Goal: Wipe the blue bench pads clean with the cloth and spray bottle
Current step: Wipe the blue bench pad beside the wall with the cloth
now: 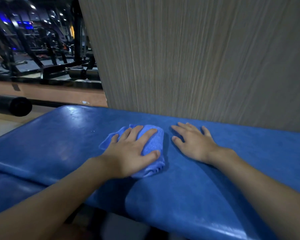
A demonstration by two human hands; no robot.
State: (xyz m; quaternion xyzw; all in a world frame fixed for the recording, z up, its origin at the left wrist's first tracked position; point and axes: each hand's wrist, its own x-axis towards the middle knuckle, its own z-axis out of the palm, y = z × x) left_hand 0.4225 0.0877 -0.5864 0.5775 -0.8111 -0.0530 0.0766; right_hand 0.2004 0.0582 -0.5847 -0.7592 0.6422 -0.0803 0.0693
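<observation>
While leaning over the blue bench pad (59,135), pressing the left hand (128,153) palm-down on the blue cloth (153,142). Laying the fingers (137,134) straight and spread across the top of it, with the thumb along its right edge; pressing rather than clutching, not curling round the fabric. Finding the cloth folded into a thick wad near the middle of the pad, with a loose corner poking out to the left past the little finger and the ribbed near end reaching the edge of the nearer pad (189,205). Resting the right hand (192,142) flat on the same far pad just beside the cloth, not touching it, with fingers straight and fanned, grasping nothing. Extending both bare forearms in from the bottom edge. Noting glossy patches on the pad's left part, duller texture on the right. Facing a grey wood-grain wall panel (197,58) standing right behind the pad's far edge. Seeing a black roller (12,105) at far left and dark gym frames (50,54) beyond, blurred.
</observation>
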